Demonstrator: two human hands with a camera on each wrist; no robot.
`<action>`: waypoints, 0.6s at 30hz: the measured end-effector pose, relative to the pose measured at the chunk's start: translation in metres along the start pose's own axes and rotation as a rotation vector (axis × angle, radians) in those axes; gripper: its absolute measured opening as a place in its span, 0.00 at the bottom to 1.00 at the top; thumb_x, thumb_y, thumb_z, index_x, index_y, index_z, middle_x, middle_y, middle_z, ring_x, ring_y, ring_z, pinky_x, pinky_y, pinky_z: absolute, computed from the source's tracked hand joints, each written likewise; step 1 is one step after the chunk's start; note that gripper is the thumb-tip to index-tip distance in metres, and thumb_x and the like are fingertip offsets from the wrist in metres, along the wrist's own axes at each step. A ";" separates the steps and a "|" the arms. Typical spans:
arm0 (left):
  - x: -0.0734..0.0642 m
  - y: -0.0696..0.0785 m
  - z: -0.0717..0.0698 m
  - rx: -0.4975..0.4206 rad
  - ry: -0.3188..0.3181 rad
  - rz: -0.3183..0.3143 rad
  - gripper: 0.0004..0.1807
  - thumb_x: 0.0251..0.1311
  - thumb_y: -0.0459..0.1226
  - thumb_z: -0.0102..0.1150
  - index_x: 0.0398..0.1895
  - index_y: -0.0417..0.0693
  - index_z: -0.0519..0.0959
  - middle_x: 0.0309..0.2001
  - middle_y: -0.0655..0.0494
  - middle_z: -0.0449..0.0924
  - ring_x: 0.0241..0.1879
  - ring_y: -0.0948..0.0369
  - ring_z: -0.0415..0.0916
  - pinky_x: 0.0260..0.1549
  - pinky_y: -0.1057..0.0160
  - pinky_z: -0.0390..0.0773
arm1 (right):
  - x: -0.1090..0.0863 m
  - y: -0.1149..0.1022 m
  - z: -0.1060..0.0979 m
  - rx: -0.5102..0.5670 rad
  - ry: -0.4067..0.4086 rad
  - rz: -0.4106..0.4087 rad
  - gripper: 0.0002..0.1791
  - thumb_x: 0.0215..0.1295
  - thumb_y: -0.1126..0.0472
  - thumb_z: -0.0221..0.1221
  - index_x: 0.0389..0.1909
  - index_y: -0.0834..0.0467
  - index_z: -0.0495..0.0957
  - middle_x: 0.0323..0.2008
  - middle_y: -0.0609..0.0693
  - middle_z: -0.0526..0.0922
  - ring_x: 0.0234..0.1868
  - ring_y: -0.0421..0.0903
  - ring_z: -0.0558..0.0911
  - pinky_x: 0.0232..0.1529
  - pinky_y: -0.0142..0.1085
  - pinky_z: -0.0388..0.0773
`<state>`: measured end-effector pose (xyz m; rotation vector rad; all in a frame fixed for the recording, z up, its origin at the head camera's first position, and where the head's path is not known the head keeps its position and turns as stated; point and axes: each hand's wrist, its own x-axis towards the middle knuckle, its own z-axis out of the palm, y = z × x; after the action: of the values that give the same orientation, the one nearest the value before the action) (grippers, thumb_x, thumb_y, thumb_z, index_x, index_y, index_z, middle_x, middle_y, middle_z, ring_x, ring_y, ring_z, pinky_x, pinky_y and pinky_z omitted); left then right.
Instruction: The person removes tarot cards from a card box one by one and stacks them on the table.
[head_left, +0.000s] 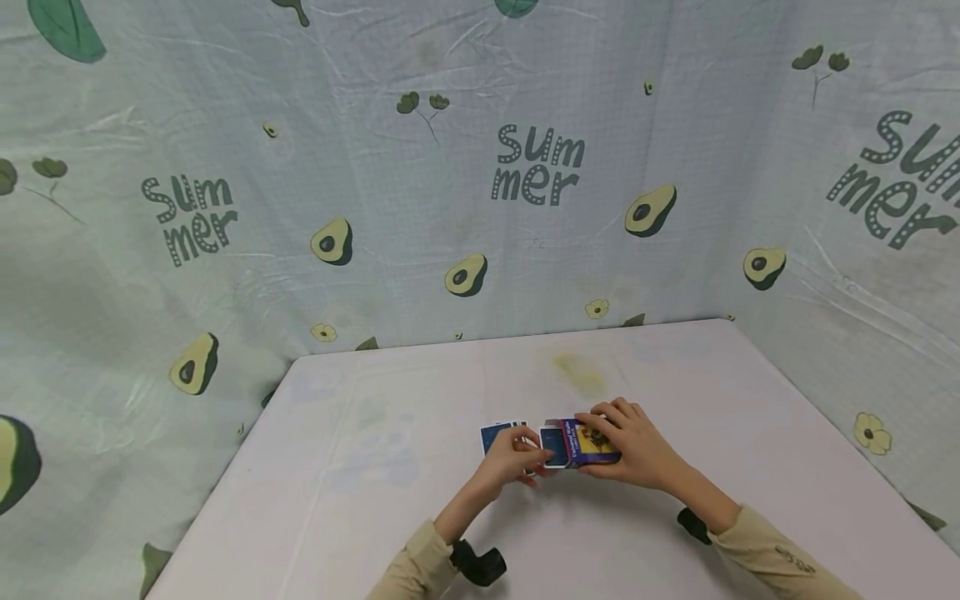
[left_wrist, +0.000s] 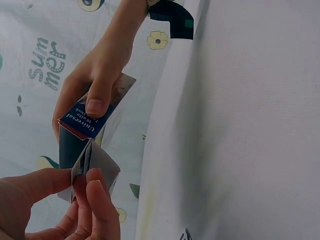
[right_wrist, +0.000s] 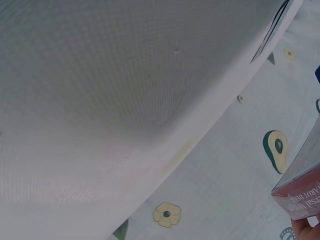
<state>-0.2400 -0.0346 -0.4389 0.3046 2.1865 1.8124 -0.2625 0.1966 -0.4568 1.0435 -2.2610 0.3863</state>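
Observation:
My right hand (head_left: 633, 446) grips a purple and yellow tarot card box (head_left: 592, 442) from its right end, above the table. Blue-backed cards (head_left: 555, 447) stick out of the box's left end. At that end my left hand (head_left: 513, 457) pinches the cards between thumb and fingers. The left wrist view shows the thumb (left_wrist: 50, 182) on one side of the cards (left_wrist: 74, 147) and fingers on the other, beside a pale flap (left_wrist: 105, 162). In the right wrist view only a corner of the box (right_wrist: 300, 195) and a fingertip show.
More blue-backed cards (head_left: 495, 433) lie on the white table (head_left: 360, 500), just behind my left hand and partly hidden by it. A pale curtain (head_left: 420, 275) printed with avocados hangs around the table. Dark wrist mounts (head_left: 480, 564) sit at both sleeves.

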 end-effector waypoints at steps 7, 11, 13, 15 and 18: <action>-0.001 -0.001 -0.003 -0.004 0.014 -0.009 0.11 0.51 0.35 0.59 0.33 0.37 0.71 0.29 0.36 0.81 0.29 0.43 0.80 0.17 0.65 0.79 | -0.001 0.000 -0.001 -0.005 -0.004 0.013 0.40 0.34 0.38 0.68 0.52 0.49 0.72 0.41 0.43 0.72 0.40 0.39 0.63 0.37 0.37 0.63; -0.004 0.004 -0.003 0.004 0.017 -0.006 0.11 0.52 0.35 0.59 0.33 0.36 0.71 0.30 0.33 0.80 0.27 0.45 0.80 0.18 0.62 0.80 | -0.001 -0.001 -0.002 0.000 -0.006 0.017 0.40 0.34 0.37 0.67 0.52 0.49 0.72 0.41 0.43 0.72 0.40 0.39 0.63 0.37 0.37 0.62; -0.011 0.013 -0.003 0.017 0.020 -0.004 0.11 0.52 0.34 0.58 0.33 0.35 0.71 0.31 0.31 0.80 0.27 0.45 0.80 0.20 0.59 0.80 | -0.001 -0.001 -0.002 0.002 -0.004 0.016 0.39 0.35 0.36 0.66 0.52 0.49 0.72 0.41 0.43 0.72 0.40 0.39 0.63 0.37 0.36 0.62; -0.016 0.021 -0.003 0.024 0.020 -0.003 0.10 0.53 0.34 0.57 0.33 0.33 0.71 0.32 0.30 0.79 0.28 0.45 0.80 0.22 0.57 0.81 | -0.001 -0.001 -0.003 0.000 -0.004 0.014 0.39 0.37 0.35 0.65 0.52 0.49 0.72 0.41 0.43 0.72 0.40 0.39 0.63 0.37 0.36 0.62; -0.023 0.031 -0.003 0.032 0.025 -0.007 0.10 0.54 0.32 0.56 0.33 0.33 0.71 0.33 0.28 0.78 0.29 0.44 0.80 0.23 0.57 0.81 | -0.001 -0.001 -0.003 -0.002 -0.003 0.011 0.38 0.37 0.35 0.65 0.52 0.49 0.72 0.41 0.43 0.72 0.40 0.39 0.64 0.37 0.37 0.62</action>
<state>-0.2203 -0.0392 -0.4064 0.2823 2.2319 1.7888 -0.2602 0.1983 -0.4547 1.0319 -2.2700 0.3869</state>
